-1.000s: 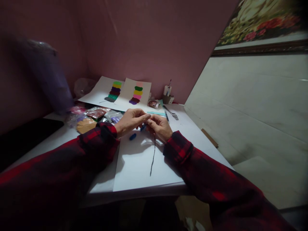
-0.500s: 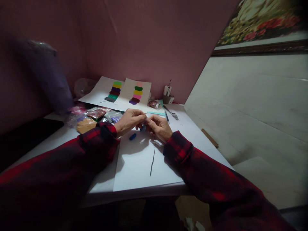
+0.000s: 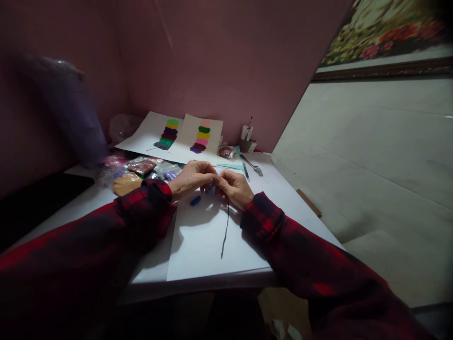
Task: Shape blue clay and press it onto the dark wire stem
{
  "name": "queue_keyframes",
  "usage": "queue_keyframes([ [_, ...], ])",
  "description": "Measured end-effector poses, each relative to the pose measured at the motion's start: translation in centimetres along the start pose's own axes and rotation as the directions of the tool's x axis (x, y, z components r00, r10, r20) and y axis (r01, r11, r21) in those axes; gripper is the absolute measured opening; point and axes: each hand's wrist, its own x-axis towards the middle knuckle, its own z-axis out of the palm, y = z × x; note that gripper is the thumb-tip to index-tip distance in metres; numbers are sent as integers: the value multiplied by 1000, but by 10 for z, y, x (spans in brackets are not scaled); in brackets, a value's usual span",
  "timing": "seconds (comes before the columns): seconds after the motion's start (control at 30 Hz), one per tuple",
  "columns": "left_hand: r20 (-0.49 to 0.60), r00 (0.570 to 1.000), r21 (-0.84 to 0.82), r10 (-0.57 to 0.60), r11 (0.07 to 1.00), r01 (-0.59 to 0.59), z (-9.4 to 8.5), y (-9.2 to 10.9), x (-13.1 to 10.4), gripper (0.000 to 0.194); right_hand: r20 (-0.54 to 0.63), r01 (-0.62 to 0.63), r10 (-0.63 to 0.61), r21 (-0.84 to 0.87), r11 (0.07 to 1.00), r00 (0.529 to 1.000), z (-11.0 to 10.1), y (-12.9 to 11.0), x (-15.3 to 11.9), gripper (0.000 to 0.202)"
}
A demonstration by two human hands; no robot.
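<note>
My left hand (image 3: 194,179) and my right hand (image 3: 234,188) meet over a white sheet (image 3: 201,250), fingertips pinched together. Whatever lies between the fingertips is too small to make out. Below my right hand a thin dark line (image 3: 225,231) runs down the sheet toward its near edge. A small blue lump (image 3: 195,200) rests on the paper just below my left hand. More blue shows beneath the fingers, partly hidden by them.
Behind the hands lie two papers with coloured bands (image 3: 170,134) (image 3: 201,137). Bagged coloured clay (image 3: 141,166) sits at the left. Farther right are a fork-like metal tool (image 3: 255,169), a pen holder (image 3: 247,144) and a teal sheet (image 3: 231,166). A framed picture (image 3: 385,71) hangs at the right.
The fingertips of both hands have shifted very slightly against each other. The blue lump and the dark line stay in place.
</note>
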Motion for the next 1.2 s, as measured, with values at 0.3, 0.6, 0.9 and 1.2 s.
queue_keyframes([
  [0.3, -22, 1000, 35, -14, 999, 15, 3, 2, 1, 3, -3, 36, -37, -110, 993, 999, -4, 5, 2, 38],
  [0.6, -45, 995, 112, 84, 991, -79, 5, -5, 3, 8, -1, 69, -70, -179, 981, 998, -4, 5, 2, 34],
  [0.9, -12, 988, 219, 155, 964, -148, 3, -9, 4, 11, 5, 90, -92, -242, 966, 996, -3, -1, 0, 35],
  [1.2, 3, 994, 286, 107, 953, -104, 2, -7, 2, 12, 19, 112, -113, -352, 929, 993, -3, -6, 0, 31],
])
